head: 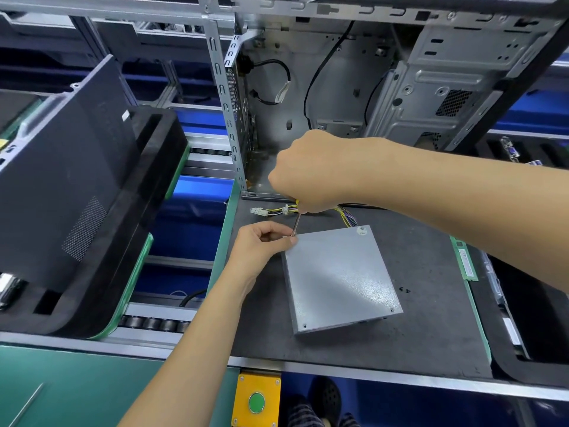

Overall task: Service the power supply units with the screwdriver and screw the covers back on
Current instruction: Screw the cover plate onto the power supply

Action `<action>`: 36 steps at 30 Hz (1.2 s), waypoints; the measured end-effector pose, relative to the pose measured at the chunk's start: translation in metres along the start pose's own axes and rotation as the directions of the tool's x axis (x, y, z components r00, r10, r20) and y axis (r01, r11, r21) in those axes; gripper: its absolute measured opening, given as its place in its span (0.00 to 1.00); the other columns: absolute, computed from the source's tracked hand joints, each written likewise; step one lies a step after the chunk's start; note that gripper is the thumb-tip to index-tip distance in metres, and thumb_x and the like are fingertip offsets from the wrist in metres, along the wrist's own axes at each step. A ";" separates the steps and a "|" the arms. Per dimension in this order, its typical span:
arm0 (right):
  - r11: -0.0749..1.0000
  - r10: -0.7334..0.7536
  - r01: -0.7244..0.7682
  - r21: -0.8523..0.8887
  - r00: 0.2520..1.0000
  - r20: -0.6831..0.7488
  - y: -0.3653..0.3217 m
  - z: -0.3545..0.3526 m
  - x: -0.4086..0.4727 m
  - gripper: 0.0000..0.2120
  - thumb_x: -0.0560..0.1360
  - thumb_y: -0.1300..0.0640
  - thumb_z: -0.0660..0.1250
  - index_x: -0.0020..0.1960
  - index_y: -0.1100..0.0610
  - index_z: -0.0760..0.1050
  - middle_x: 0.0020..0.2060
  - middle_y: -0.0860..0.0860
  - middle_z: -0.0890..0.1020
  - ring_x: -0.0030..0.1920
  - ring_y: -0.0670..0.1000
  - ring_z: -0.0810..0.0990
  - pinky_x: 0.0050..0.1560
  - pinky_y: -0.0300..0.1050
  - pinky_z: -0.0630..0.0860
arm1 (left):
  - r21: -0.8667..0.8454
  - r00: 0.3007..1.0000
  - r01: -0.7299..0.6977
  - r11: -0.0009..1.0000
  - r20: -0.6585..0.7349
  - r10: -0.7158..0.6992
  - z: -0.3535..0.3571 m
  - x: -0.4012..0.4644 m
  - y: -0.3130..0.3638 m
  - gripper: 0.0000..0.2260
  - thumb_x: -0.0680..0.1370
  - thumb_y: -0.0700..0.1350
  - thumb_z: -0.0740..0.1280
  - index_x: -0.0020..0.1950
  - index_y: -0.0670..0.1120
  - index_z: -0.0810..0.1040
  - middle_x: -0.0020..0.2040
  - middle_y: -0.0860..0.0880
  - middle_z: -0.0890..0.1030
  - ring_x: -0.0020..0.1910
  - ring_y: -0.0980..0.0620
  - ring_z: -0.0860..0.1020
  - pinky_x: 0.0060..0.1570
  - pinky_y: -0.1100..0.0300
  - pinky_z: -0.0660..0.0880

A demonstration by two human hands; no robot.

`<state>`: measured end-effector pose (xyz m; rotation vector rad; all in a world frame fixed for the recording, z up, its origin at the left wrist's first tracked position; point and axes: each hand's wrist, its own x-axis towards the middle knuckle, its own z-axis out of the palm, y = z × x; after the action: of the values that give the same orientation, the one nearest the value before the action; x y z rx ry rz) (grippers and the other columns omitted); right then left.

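Observation:
A grey power supply unit [341, 278] lies flat on the dark work mat [431, 334], its cover on top and its coloured cables [277, 210] running off the far edge. My right hand [311, 171] grips the handle of a screwdriver [296, 221], whose shaft points down at the unit's far left corner. My left hand [261, 245] pinches something small at that same corner beside the screwdriver tip; what it holds is hidden by the fingers. Screw holes show at the near corners of the cover.
An open metal computer case [354, 87] stands just behind the mat. Two small black screws [405, 290] lie right of the unit. A green memory stick [466, 260] sits at the mat's right edge. Black foam trays [107, 211] ride the conveyor at left. A green button box [257, 402] is below.

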<state>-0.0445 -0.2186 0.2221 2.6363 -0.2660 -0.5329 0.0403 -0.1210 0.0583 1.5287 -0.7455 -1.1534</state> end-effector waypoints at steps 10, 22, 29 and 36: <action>1.000 0.007 -0.007 -0.010 1.000 0.011 -0.003 -0.002 0.002 0.18 0.74 0.61 0.62 0.33 0.55 0.54 0.30 0.51 0.63 0.26 0.50 0.62 0.26 0.40 0.56 | 0.002 1.000 -0.004 1.000 0.029 0.004 -0.001 0.001 -0.001 0.07 0.71 0.35 0.76 0.40 0.47 0.84 0.42 0.45 0.83 0.40 0.57 0.78 0.50 0.63 0.74; 1.000 0.002 -0.003 0.022 0.999 0.048 -0.004 -0.002 0.003 0.12 0.76 0.53 0.66 0.45 0.55 0.63 0.31 0.50 0.63 0.33 0.55 0.67 0.26 0.41 0.56 | -0.009 0.998 -0.004 1.000 0.070 0.004 -0.002 0.002 -0.002 0.10 0.71 0.36 0.75 0.38 0.52 0.85 0.46 0.44 0.85 0.44 0.55 0.80 0.55 0.59 0.74; 1.000 0.007 -0.007 0.012 1.000 0.022 0.001 -0.005 -0.001 0.17 0.75 0.60 0.65 0.36 0.56 0.57 0.30 0.51 0.62 0.26 0.51 0.61 0.27 0.40 0.56 | 0.010 0.996 -0.016 1.000 0.093 0.015 -0.003 0.004 -0.001 0.09 0.72 0.36 0.75 0.40 0.51 0.85 0.43 0.49 0.85 0.42 0.57 0.80 0.46 0.68 0.75; 1.000 -0.001 0.000 0.012 0.992 0.125 -0.008 -0.003 -0.004 0.14 0.74 0.48 0.68 0.48 0.54 0.65 0.33 0.50 0.66 0.30 0.52 0.65 0.26 0.41 0.56 | -0.003 0.997 -0.010 1.000 0.076 0.010 -0.002 0.004 0.000 0.06 0.72 0.34 0.74 0.44 0.44 0.84 0.42 0.48 0.85 0.43 0.56 0.80 0.48 0.69 0.76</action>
<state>-0.0458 -0.2094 0.2219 2.6183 -0.3076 -0.6995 0.0431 -0.1236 0.0571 1.4837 -0.8010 -1.2107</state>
